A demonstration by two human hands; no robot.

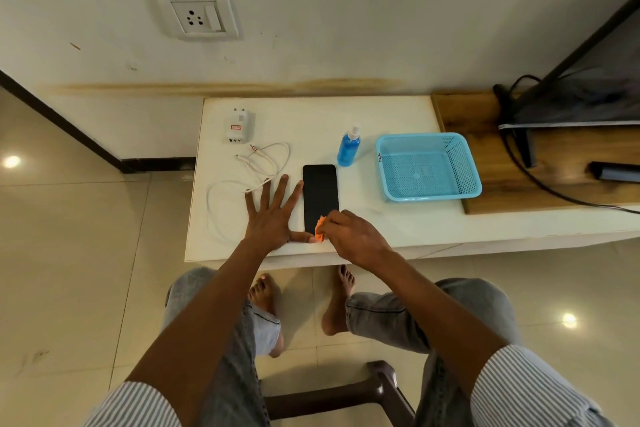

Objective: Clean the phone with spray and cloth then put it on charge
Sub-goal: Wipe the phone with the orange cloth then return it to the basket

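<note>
A black phone [320, 194] lies flat on the white table [398, 218], screen up. My left hand [273, 215] lies flat beside it with fingers spread; the index finger touches the phone's left edge and the thumb its near end. My right hand [349, 232] holds a small orange cloth [320, 229] at the phone's near right corner. A spray bottle with blue liquid [349, 149] stands just behind the phone. A white charger plug [237, 126] and a white cable [249, 177] lie to the left.
A light blue plastic basket [429, 166] sits to the right of the bottle. A wall socket [197, 15] is above the table's left end. A TV on a wooden board [485, 149] with black cables stands at the far right. A brown stool [346, 395] is below me.
</note>
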